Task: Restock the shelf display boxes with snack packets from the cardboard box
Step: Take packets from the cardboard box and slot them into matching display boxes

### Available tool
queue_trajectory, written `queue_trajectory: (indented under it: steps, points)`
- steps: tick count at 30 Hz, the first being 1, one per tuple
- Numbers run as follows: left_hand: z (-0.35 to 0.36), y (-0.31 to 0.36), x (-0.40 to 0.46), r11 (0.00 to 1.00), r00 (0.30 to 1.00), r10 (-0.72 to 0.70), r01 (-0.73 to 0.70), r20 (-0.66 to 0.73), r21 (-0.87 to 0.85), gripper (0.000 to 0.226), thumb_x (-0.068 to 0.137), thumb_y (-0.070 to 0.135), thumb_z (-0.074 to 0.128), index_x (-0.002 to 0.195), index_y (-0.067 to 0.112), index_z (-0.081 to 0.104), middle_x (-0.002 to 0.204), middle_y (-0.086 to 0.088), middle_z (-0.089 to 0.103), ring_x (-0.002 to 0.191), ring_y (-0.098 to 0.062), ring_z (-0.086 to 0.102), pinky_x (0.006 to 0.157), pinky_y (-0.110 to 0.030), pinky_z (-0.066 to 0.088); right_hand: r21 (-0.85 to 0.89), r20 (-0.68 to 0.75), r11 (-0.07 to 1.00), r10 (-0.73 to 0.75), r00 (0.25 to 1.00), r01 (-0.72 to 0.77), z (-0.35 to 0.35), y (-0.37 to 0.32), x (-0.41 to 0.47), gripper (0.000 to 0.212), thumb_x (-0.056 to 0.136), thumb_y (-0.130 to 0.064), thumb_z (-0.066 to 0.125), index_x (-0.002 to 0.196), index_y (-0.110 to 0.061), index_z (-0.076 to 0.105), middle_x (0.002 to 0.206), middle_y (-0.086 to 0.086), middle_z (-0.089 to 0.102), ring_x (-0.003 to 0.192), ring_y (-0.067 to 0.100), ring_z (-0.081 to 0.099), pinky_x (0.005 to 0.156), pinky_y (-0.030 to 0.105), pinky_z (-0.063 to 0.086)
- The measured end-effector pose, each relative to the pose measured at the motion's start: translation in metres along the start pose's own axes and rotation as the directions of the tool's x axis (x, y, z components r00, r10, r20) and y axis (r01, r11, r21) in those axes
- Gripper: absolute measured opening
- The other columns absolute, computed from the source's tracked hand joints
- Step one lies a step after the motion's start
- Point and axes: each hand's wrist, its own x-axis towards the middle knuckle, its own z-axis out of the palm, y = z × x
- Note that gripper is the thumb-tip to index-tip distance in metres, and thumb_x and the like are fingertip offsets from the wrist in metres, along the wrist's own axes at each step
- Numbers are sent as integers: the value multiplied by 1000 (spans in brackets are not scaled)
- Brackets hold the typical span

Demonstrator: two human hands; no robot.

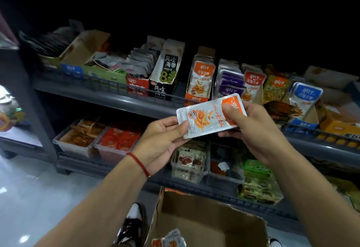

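both grips pinch packet | left hand | right hand | cardboard box cut off

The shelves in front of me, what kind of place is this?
Most likely a small shop's snack aisle. Tiered grey shelves hold open display boxes packed with branded packets, clear bins of snacks sit below, and both hands hold an orange-and-white snack packet above a cardboard box.
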Motion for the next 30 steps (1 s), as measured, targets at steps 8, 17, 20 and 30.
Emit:
queue_trajectory:
  steps: [8, 17, 20, 30]
  points:
    - [8, 20, 24, 999, 998, 45, -45, -34, -15, 31, 99, 13, 59, 129, 8, 59, 119, -14, 73, 110, -28, 71, 95, -47, 57, -559, 60, 790, -262, 963, 250, 1, -67, 68, 23, 96, -31, 67, 114, -19, 62, 99, -5, 74, 84, 9, 74, 76, 36, 63]
    - [-1, 28, 31, 999, 982, 30, -21, -184, 49, 23, 95, 8, 64, 117, 16, 65, 110, -10, 75, 96, -25, 75, 86, -43, 62, -883, 214, 318, -379, 900, 345, 4, -110, 157, 41, 97, -29, 66, 133, -13, 55, 124, 8, 65, 109, 23, 64, 84, 31, 50]
    - [-5, 29, 33, 998, 979, 27, -15, -201, 63, 20, 97, 9, 60, 115, 16, 65, 103, -8, 77, 93, -25, 76, 84, -41, 63, -914, 262, 224, -306, 915, 337, 11, -104, 174, 44, 96, -27, 67, 135, -12, 54, 131, 12, 63, 117, 29, 63, 91, 35, 50]
    - [-9, 30, 38, 994, 972, 20, 6, -233, 111, 18, 98, 10, 59, 113, 18, 65, 97, -5, 78, 88, -22, 76, 80, -37, 63, -914, 404, -48, -174, 898, 402, 35, -75, 199, 40, 95, -30, 67, 131, -17, 55, 125, 9, 65, 110, 27, 64, 87, 38, 54]
